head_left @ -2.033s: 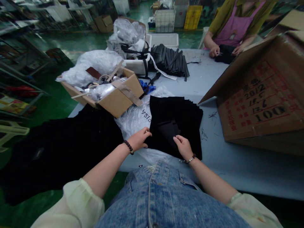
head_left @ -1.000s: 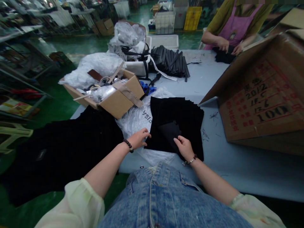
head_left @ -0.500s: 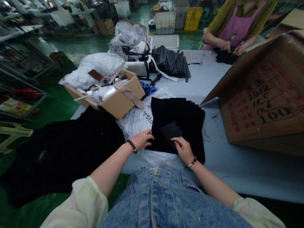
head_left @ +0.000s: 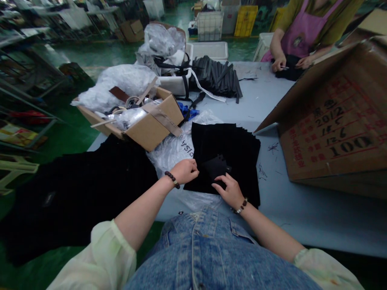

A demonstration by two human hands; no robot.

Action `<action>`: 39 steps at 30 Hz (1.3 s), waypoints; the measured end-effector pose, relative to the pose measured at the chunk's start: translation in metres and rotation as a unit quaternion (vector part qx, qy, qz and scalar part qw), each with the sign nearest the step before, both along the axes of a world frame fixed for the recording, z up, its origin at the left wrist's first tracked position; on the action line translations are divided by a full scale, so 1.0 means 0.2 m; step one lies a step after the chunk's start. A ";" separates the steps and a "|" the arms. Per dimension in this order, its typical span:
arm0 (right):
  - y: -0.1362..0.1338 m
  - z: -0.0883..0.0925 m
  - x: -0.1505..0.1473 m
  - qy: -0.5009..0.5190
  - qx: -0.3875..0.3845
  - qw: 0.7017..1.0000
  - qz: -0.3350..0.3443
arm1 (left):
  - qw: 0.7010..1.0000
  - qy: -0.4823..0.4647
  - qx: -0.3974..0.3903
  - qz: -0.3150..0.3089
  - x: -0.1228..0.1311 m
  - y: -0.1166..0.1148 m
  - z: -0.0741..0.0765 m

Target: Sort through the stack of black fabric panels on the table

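- Blue-grey worktable (head_left: 302,217): beneath the stack.
- Black cloth heap (head_left: 84,193): left of the stack.
- Cardboard carton (head_left: 338,133), red-printed: tilted, right.
- Stack of black fabric panels (head_left: 243,151): before the person.
- Dark grey pieces (head_left: 214,165): fanned on the stack.
- Right hand (head_left: 231,192): thumb and forefinger apart, at the pieces.
- Left hand (head_left: 184,172): fingers curled; cannot tell whether pinching.
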State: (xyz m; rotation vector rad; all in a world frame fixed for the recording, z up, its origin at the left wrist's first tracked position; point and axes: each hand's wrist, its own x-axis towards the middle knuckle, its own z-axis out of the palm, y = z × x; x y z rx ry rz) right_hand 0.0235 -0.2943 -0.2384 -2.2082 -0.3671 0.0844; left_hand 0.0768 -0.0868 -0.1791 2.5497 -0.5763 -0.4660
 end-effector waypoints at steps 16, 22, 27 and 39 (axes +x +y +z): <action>0.02 -0.02 0.04 0.071 0.046 0.994 -0.069 | 0.987 -0.026 -0.142 0.065 -0.01 -0.03 -0.02; -0.02 -0.05 0.09 0.116 0.079 0.985 -0.102 | 0.996 -0.007 0.058 -0.063 -0.10 0.12 -0.13; -0.02 -0.04 0.07 0.118 0.082 0.985 -0.096 | 0.997 -0.005 0.046 -0.056 -0.12 0.14 -0.16; -0.01 -0.02 0.06 0.085 0.084 0.990 -0.074 | 1.000 0.014 0.009 0.012 -0.02 0.01 -0.03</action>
